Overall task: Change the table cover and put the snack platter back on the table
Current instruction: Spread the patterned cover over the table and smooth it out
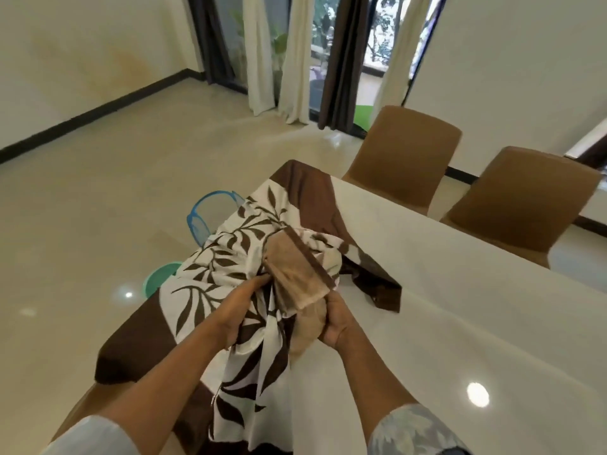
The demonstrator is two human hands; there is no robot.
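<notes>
A brown-and-white leaf-patterned table cover [210,267] lies bunched over the near left part of the glossy white table [460,290] and hangs off its left edge. My left hand [244,310] grips a gathered fold of the cover. My right hand [335,321] grips another bunch of it, with a tan underside flap [295,274] turned up between the hands. No snack platter is in view.
Two brown-covered chairs [404,159] [522,205] stand along the table's far side. A blue basket [210,211] and a green round object [161,277] sit on the tiled floor left of the table. Curtains and a glass door are at the back.
</notes>
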